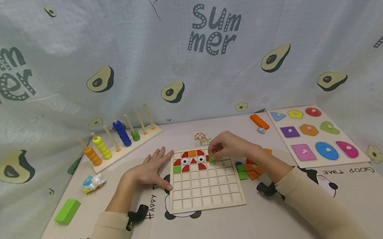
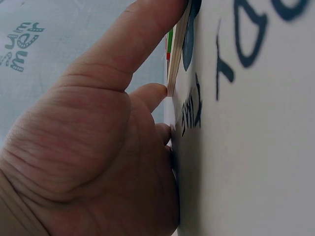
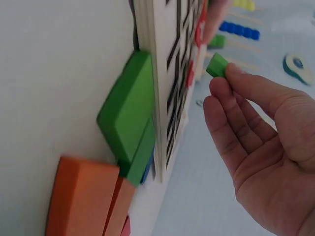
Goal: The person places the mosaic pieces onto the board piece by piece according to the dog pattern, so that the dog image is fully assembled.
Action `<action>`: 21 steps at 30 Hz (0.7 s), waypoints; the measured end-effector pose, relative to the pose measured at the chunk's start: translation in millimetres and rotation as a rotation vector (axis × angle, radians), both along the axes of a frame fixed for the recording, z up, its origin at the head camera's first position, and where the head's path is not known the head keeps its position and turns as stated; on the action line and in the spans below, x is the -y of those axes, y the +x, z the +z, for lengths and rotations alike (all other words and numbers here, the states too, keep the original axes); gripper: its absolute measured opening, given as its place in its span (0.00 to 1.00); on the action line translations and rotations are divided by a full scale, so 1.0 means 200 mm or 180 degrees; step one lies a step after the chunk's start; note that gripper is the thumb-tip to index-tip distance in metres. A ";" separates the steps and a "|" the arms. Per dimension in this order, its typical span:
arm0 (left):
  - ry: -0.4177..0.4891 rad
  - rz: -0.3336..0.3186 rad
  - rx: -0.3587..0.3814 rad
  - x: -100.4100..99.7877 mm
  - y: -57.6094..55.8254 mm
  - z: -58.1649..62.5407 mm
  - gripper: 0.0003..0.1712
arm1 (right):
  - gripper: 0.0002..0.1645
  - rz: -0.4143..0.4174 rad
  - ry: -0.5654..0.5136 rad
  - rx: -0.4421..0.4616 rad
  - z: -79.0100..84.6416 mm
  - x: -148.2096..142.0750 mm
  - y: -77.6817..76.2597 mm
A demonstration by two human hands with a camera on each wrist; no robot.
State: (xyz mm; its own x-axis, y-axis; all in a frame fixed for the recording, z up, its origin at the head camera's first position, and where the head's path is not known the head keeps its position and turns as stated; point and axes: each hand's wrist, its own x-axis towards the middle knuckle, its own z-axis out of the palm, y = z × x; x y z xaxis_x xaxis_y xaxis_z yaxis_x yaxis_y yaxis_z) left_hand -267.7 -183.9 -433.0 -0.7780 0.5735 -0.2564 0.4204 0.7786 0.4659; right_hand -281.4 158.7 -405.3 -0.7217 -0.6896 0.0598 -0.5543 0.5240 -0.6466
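Note:
A wooden grid board [image 1: 205, 192] lies on the table, its upper rows partly filled with red, orange, green and eye-patterned tiles. Between thumb and fingertips my right hand [image 1: 229, 145] pinches a small green tile [image 3: 216, 65] over the board's upper right part. My left hand [image 1: 152, 170] rests spread at the board's left side, thumb and a fingertip right at its edge. In the left wrist view the left palm [image 2: 88, 142] holds nothing. A small pattern card [image 1: 201, 138] lies just behind the board.
Loose green tiles [image 1: 242, 172] and orange tiles [image 1: 253, 171] lie right of the board. A peg stacker with rings [image 1: 127, 148] stands back left, near a small toy [image 1: 93, 183] and a green block [image 1: 67, 211]. At right lies a shape puzzle [image 1: 309, 141], beside an orange piece [image 1: 259, 121].

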 end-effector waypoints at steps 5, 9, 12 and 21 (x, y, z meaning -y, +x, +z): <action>-0.0019 0.0002 -0.0021 0.00 0.00 -0.01 0.73 | 0.05 0.0128 0.0302 0.0018 -0.02 0.09 0.01; -0.0034 0.0002 -0.0034 0.00 0.00 -0.01 0.73 | 0.05 0.0134 0.0442 -0.0002 -0.01 0.11 0.02; -0.0055 0.0008 -0.0025 0.00 0.00 -0.01 0.73 | 0.05 0.0144 0.0558 -0.0085 0.00 0.12 0.03; -0.0034 0.0010 -0.0019 0.00 0.00 -0.01 0.73 | 0.15 0.0226 0.1095 -0.0469 0.00 0.13 0.08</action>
State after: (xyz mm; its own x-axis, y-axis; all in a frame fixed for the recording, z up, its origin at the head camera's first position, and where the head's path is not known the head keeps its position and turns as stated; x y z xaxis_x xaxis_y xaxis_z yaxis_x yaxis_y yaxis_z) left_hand -267.7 -184.5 -434.7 -0.7815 0.5682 -0.2578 0.4206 0.7849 0.4550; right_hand -265.9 132.2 -405.2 -0.6723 -0.7354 -0.0842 -0.6710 0.6535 -0.3503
